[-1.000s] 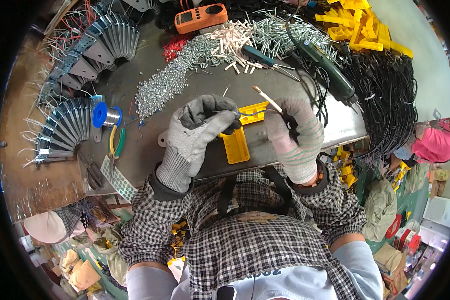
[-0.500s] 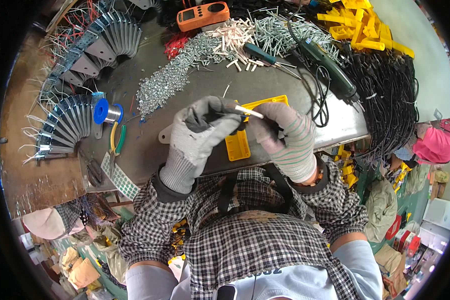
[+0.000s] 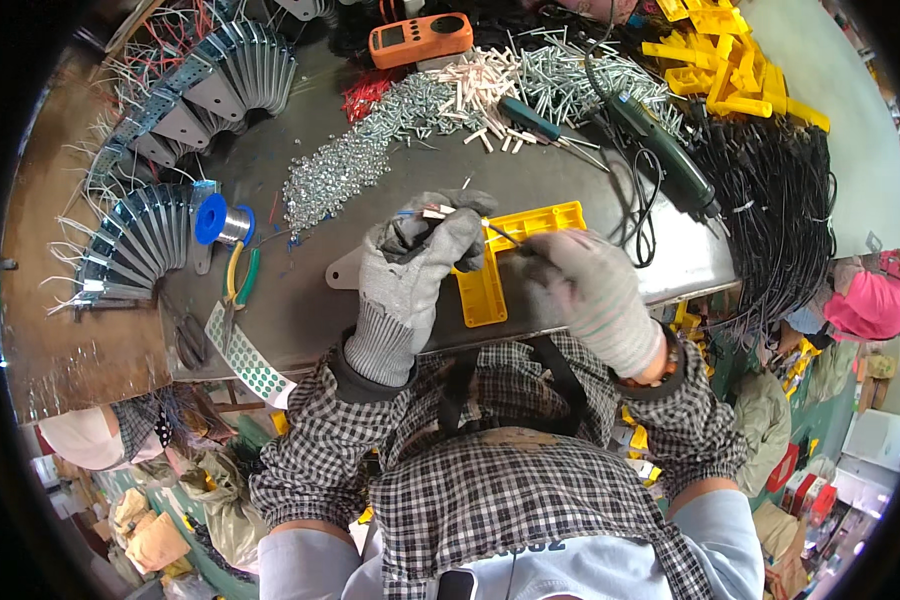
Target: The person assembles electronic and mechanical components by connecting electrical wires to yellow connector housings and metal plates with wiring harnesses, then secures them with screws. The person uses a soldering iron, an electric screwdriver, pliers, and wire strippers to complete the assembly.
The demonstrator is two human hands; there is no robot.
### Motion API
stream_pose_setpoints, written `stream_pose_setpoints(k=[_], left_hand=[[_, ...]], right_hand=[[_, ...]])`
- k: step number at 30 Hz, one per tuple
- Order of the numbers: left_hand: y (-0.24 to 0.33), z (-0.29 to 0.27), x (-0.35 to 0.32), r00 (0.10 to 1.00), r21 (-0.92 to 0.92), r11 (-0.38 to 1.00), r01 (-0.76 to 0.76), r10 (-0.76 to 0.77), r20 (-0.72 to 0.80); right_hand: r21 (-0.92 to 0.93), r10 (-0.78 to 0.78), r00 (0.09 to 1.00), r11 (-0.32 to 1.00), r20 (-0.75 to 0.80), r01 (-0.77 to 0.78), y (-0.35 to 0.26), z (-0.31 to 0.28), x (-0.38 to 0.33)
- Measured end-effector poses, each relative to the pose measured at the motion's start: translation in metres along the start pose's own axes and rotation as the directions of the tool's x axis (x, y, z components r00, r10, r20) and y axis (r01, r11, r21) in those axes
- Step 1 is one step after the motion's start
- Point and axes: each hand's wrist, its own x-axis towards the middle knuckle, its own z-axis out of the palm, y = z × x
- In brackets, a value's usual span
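My left hand (image 3: 425, 245), in a grey glove, is closed in a pinch above the table. It grips a small white sleeve (image 3: 436, 211), with a bit of blue wire showing beside it. A thin black cord (image 3: 502, 234) runs from the left fingers towards my right hand (image 3: 590, 290). That hand wears a pale striped glove and is blurred, its fingers closed at the cord's other end. Beneath both hands lies a yellow T-shaped plastic housing (image 3: 482, 295), its hollow side up and partly hidden by the left hand.
Screws (image 3: 565, 85), white sleeves (image 3: 480, 80) and small clear beads (image 3: 330, 185) lie in heaps behind. A screwdriver (image 3: 530, 118), a dark green power tool (image 3: 660, 145) and black cables (image 3: 770, 200) lie right. Leftward are a solder spool (image 3: 225, 220), pliers (image 3: 240, 275) and metal heating parts (image 3: 135, 245).
My right hand has moved right and down, away from the left. The white sleeve now sits at my left fingers, and the black cord shows between the hands. The view has shifted slightly.
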Motion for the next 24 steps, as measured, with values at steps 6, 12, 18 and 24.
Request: stream_pose_setpoints(k=[6,12,18,24], left_hand=[[-0.052,0.009,-0.022,0.999,-0.052,0.998,-0.035,0.035,0.013],[0.029,-0.003,-0.026,0.999,0.751,0.660,0.025,0.019,-0.051],[0.048,-0.054,0.014,0.848,0.825,-0.272,-0.495,0.056,0.528],[0.056,-0.138,0.144,0.959,0.972,-0.208,0.110,0.280,-0.049]], right_hand=[[-0.014,-0.036,0.988,0.999,-0.147,0.034,-0.029,-0.007,0.010],[-0.226,-0.096,0.987,0.966,0.131,0.124,-0.009,-0.008,0.012],[-0.275,-0.180,0.958,0.931,0.222,0.238,-0.002,-0.008,0.008],[-0.123,0.083,0.993,0.990,0.083,-0.072,0.000,-0.007,0.014]])
